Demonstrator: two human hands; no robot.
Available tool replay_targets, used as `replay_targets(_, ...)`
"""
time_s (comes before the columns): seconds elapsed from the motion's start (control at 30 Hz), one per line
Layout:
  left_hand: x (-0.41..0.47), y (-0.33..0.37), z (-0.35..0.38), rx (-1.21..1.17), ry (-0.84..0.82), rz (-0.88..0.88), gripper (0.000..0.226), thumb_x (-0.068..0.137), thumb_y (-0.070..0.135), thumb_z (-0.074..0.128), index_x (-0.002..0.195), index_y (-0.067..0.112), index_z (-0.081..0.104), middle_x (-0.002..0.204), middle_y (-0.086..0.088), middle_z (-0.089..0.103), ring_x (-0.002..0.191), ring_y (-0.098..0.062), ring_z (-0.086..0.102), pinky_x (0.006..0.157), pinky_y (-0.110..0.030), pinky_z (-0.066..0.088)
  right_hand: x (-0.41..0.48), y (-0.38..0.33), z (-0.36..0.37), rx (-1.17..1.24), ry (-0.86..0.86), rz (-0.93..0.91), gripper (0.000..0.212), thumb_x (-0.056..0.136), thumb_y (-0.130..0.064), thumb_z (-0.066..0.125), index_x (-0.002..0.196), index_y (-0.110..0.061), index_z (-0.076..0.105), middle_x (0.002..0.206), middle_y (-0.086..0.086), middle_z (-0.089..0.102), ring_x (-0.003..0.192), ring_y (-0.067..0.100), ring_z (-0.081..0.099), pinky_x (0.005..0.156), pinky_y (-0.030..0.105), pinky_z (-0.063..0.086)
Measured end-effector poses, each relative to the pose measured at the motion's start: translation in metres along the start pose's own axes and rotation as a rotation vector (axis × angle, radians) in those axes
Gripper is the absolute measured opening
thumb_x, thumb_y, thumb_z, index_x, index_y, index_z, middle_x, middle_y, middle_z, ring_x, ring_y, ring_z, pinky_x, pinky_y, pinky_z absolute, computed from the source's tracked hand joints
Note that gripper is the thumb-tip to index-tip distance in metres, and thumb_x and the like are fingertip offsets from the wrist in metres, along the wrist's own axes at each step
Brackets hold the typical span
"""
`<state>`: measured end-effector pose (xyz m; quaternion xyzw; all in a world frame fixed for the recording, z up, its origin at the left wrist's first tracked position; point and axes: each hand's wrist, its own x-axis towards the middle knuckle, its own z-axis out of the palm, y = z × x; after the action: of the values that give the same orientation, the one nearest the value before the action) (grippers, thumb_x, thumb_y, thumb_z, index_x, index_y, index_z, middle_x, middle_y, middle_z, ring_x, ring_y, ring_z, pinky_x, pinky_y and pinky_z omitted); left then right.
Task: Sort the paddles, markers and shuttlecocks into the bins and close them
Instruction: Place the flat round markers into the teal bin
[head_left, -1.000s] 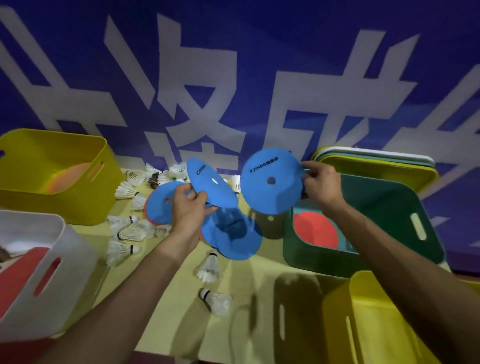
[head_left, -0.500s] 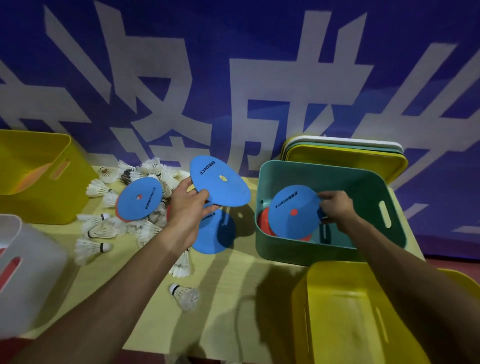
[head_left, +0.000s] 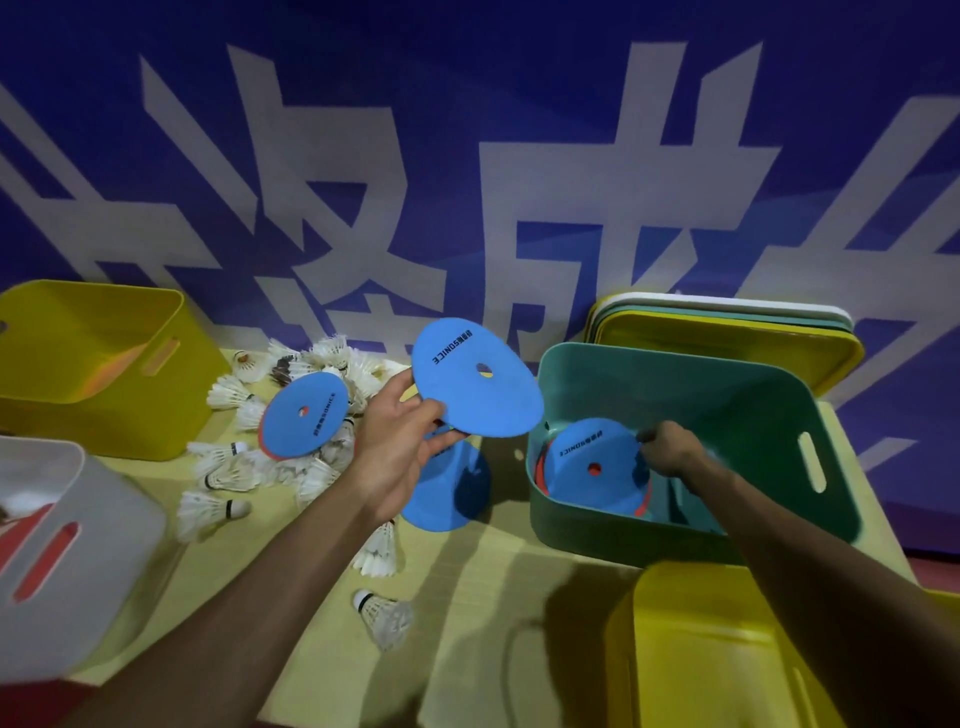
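My left hand (head_left: 397, 451) pinches the edge of a blue disc marker (head_left: 475, 384) and holds it tilted above the table, left of the green bin (head_left: 748, 395). Inside that bin my right hand (head_left: 670, 451) grips the rim of a second blue marker (head_left: 597, 470), which lies over a red one. A third blue marker (head_left: 306, 414) rests on a heap of white shuttlecocks (head_left: 311, 364). Another blue marker (head_left: 449, 493) lies on the table under my left hand. Loose shuttlecocks (head_left: 382, 616) are scattered in front.
A yellow bin (head_left: 104, 415) with something orange inside stands at the back left. A white bin (head_left: 78, 551) holding red things is at the near left, another yellow bin (head_left: 691, 654) at the near right. Stacked lids (head_left: 727, 332) lean behind the green bin.
My right hand carried its blue marker down into the green bin onto the red one. My left hand lifted its marker rightward toward the bin.
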<state>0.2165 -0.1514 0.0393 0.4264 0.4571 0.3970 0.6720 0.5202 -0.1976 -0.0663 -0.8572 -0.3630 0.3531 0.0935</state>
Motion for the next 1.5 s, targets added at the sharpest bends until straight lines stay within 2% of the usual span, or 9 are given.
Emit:
replay_targets(0.13, -0.001, 0.009, 0.02, -0.054, -0.054, 0.011, 0.038, 0.092, -0.008, 0.047, 0.123, 0.011, 0.054, 0.109, -0.01, 0.071, 0.098, -0.024, 0.07, 0.076, -0.036, 0.059, -0.006, -0.004, -0.015, 0.095, 0.054, -0.074, 0.027, 0.092, -0.004, 0.047, 0.109, 0.007, 0.065, 0.108, 0.021, 0.065, 0.084, 0.026, 0.053, 0.08, 0.043, 0.05)
replay_targets(0.2, 0.001, 0.012, 0.031, -0.057, -0.068, 0.013, 0.035, 0.091, -0.01, 0.047, 0.113, 0.015, 0.057, 0.106, -0.009, 0.071, 0.093, -0.021, 0.071, 0.07, -0.033, 0.06, -0.018, -0.016, -0.02, 0.402, -0.012, -0.113, 0.025, 0.098, -0.015, 0.048, 0.099, 0.003, 0.064, 0.105, 0.021, 0.064, 0.082, 0.025, 0.059, 0.083, 0.047, 0.053)
replay_targets(0.33, 0.004, 0.009, 0.052, -0.041, -0.115, -0.018, 0.033, 0.091, -0.009, 0.048, 0.112, 0.015, 0.057, 0.111, -0.01, 0.069, 0.098, -0.023, 0.069, 0.075, -0.037, 0.06, -0.055, -0.045, -0.041, 0.956, -0.295, -0.209, 0.041, 0.1, -0.039, 0.041, 0.112, -0.004, 0.06, 0.099, 0.015, 0.066, 0.087, 0.031, 0.067, 0.067, 0.038, 0.06)
replay_targets(0.5, 0.006, -0.003, 0.073, 0.032, -0.197, -0.061, 0.033, 0.092, -0.007, 0.049, 0.118, 0.011, 0.055, 0.113, -0.013, 0.069, 0.093, -0.023, 0.071, 0.074, -0.036, 0.06, -0.071, -0.039, -0.057, 1.006, -0.13, -0.27, 0.031, 0.085, -0.006, 0.067, 0.115, -0.003, 0.057, 0.092, 0.017, 0.067, 0.073, 0.025, 0.065, 0.054, 0.031, 0.058)
replay_targets(0.73, 0.008, -0.013, 0.077, 0.162, -0.231, -0.084, 0.034, 0.094, 0.004, 0.055, 0.127, 0.011, 0.054, 0.107, -0.01, 0.072, 0.094, -0.022, 0.071, 0.079, -0.034, 0.059, -0.072, 0.006, -0.056, 1.036, 0.004, -0.2, 0.026, 0.082, 0.005, 0.065, 0.102, -0.009, 0.056, 0.092, 0.022, 0.066, 0.073, 0.03, 0.064, 0.048, 0.029, 0.054)
replay_targets(0.93, 0.015, 0.002, 0.049, 0.214, -0.173, -0.047, 0.028, 0.095, 0.002, 0.05, 0.121, 0.01, 0.058, 0.113, -0.009, 0.069, 0.096, -0.023, 0.071, 0.086, -0.037, 0.055, -0.043, 0.02, -0.045, 0.626, 0.185, 0.0, 0.034, 0.085, 0.008, 0.059, 0.113, -0.012, 0.055, 0.1, 0.018, 0.063, 0.073, 0.029, 0.069, 0.057, 0.039, 0.059)
replay_targets(1.17, 0.011, 0.011, 0.015, 0.197, -0.115, -0.025, 0.024, 0.095, 0.002, 0.051, 0.114, 0.01, 0.062, 0.108, -0.01, 0.071, 0.093, -0.023, 0.071, 0.082, -0.032, 0.057, -0.015, 0.0, -0.012, 0.324, 0.14, 0.048, 0.04, 0.088, 0.007, 0.056, 0.124, -0.01, 0.053, 0.099, 0.02, 0.06, 0.064, 0.025, 0.063, 0.05, 0.033, 0.056)
replay_targets(1.37, 0.002, 0.013, 0.007, 0.207, -0.101, -0.036, 0.024, 0.095, 0.002, 0.049, 0.113, 0.011, 0.062, 0.106, -0.011, 0.071, 0.093, -0.025, 0.071, 0.088, -0.036, 0.055, -0.005, -0.008, -0.002, 0.109, 0.141, -0.01, 0.043, 0.087, 0.001, 0.051, 0.13, -0.007, 0.051, 0.107, 0.017, 0.063, 0.086, 0.028, 0.067, 0.077, 0.04, 0.059)
replay_targets(1.5, 0.002, 0.01, 0.007, 0.217, -0.098, -0.05, 0.024, 0.096, 0.002, 0.049, 0.112, 0.012, 0.063, 0.104, -0.01, 0.071, 0.092, -0.024, 0.072, 0.086, -0.035, 0.056, -0.011, -0.001, -0.007, -0.015, 0.041, 0.01, 0.032, 0.092, -0.004, 0.052, 0.123, -0.002, 0.055, 0.099, 0.01, 0.056, 0.082, 0.023, 0.063, 0.072, 0.031, 0.058)
